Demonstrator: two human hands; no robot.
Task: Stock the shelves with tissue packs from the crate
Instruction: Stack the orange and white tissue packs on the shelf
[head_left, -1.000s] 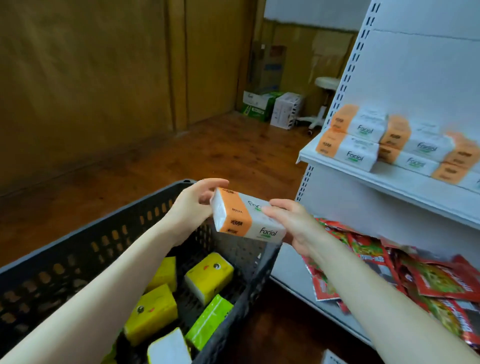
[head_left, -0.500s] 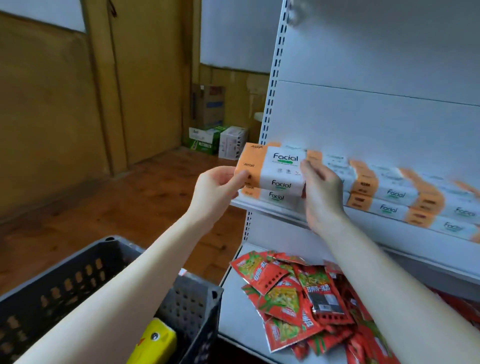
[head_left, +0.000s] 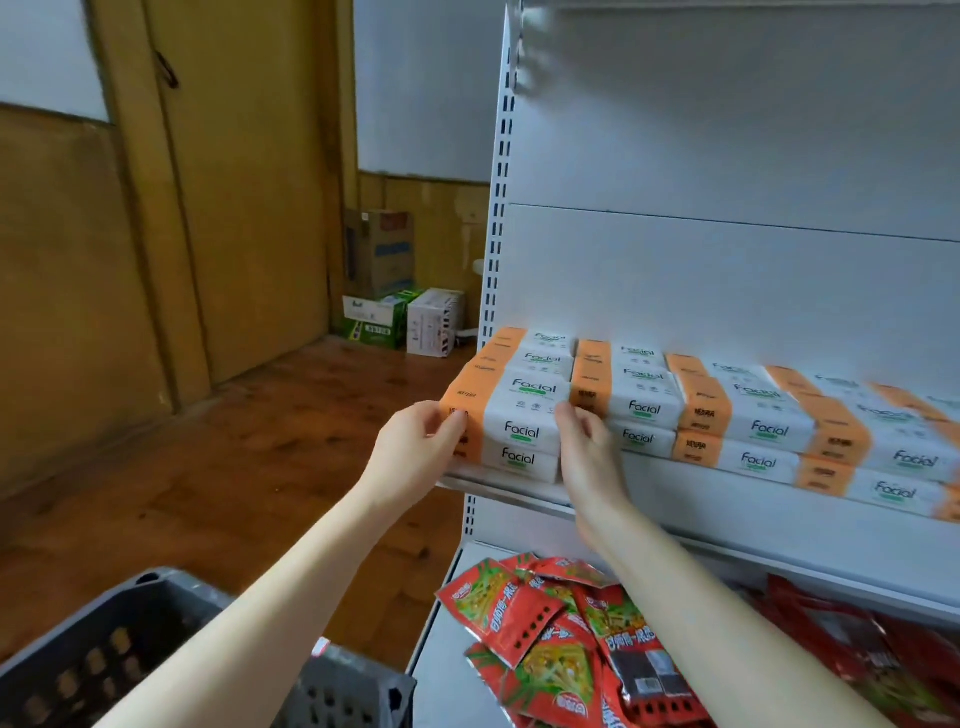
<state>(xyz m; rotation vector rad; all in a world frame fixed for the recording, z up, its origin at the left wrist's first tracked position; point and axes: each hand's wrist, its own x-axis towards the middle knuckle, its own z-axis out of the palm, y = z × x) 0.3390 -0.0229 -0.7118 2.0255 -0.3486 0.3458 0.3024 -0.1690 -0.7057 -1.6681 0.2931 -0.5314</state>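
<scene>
An orange-and-white "Facial" tissue pack lies on top of another pack at the left end of the white shelf. My left hand grips its orange left end. My right hand holds its right end with curled fingers. More of the same tissue packs fill the shelf to the right in two layers. A corner of the dark grey crate shows at the bottom left; its contents are out of view.
Red snack packets are piled on the lower shelf under my right arm. The shelf's perforated white upright stands just left of the packs. Cardboard boxes sit on the wooden floor by the far wall.
Both hands carried the tissue pack from above the crate up to the shelf and set it on the left stack. My view rose, so the crate dropped low.
</scene>
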